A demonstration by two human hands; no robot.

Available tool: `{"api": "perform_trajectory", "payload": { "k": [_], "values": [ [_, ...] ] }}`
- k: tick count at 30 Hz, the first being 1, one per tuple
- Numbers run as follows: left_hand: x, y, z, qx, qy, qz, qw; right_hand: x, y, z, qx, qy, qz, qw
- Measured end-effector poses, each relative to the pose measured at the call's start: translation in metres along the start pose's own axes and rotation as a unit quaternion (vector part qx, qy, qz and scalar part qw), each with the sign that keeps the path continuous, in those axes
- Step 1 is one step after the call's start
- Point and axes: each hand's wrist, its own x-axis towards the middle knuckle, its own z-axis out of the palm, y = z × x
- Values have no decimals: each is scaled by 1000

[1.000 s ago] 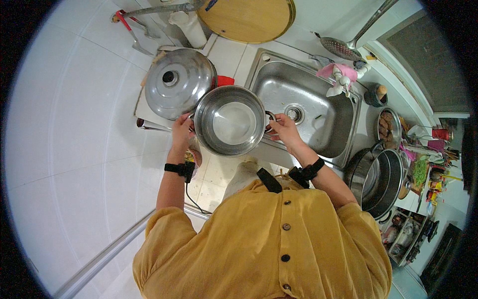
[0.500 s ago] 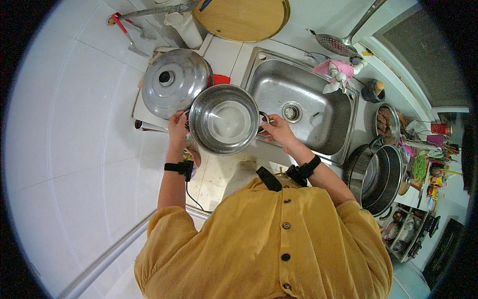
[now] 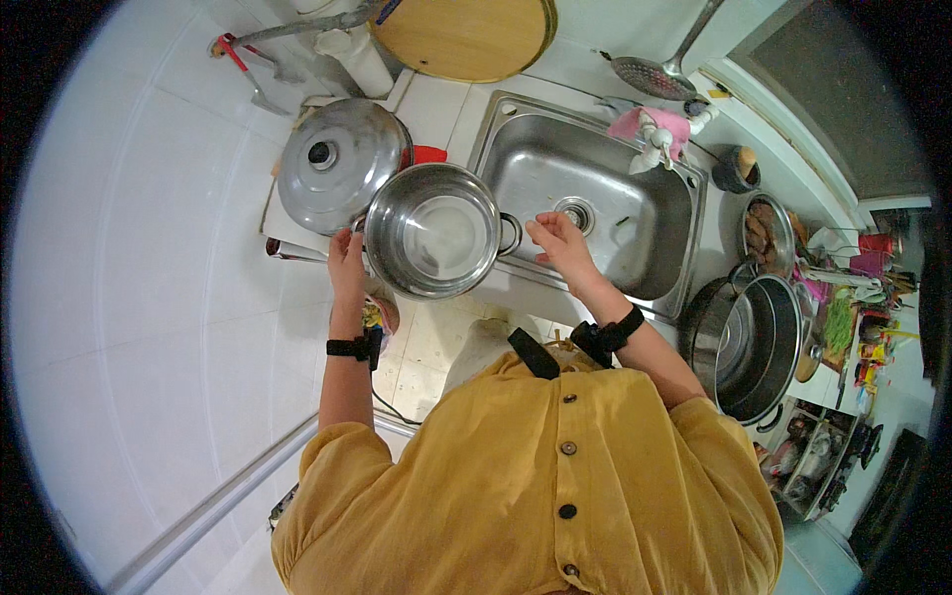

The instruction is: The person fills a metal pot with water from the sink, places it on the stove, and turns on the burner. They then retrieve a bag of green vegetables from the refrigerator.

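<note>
A shiny steel pot (image 3: pixel 433 280) with two loop handles sits at the counter's front edge, left of the sink (image 3: pixel 684 233). Something pale and whitish shows on its bottom; I cannot make out what it is. At the pot's left handle, my left hand (image 3: pixel 346 260) is closed with its fingers round the loop. My right hand (image 3: pixel 563 246) is free of the right handle and a little to its right, over the sink's near rim, fingers apart and holding nothing. Behind and left of the pot is a large domed lid (image 3: pixel 367 164) with a black knob, partly covering something red (image 3: pixel 428 155).
A pink cloth (image 3: pixel 666 127) hangs on the white tap behind the sink. To the right stand a big dark pot (image 3: pixel 709 327) and a steel bowl (image 3: pixel 783 253) of brown pieces. A round wooden board (image 3: pixel 466 40) leans at the back; a skimmer (image 3: pixel 650 77) hangs behind the sink.
My right hand has let go of the pot's right handle and opened beside it. The pot appears slightly farther left in view, along with the counter. My left hand stays at its handle.
</note>
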Motion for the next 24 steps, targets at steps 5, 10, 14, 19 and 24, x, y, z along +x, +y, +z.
{"api": "perform_trajectory", "payload": {
  "k": [5,10,14,19,24],
  "values": [
    [-31,40,3,278,149,218,924,-34,-8,-24,25,-5,-82,996],
    [-105,119,87,31,-55,278,959,-104,-15,-66,59,-64,-159,983],
    [-200,146,203,-21,-355,270,895,-198,-11,-138,100,-64,-209,971],
    [-274,146,340,16,-537,183,824,-338,59,-281,34,315,-233,920],
    [-301,152,457,26,-489,147,859,-406,172,-388,-53,669,-83,737]
  ]
}}
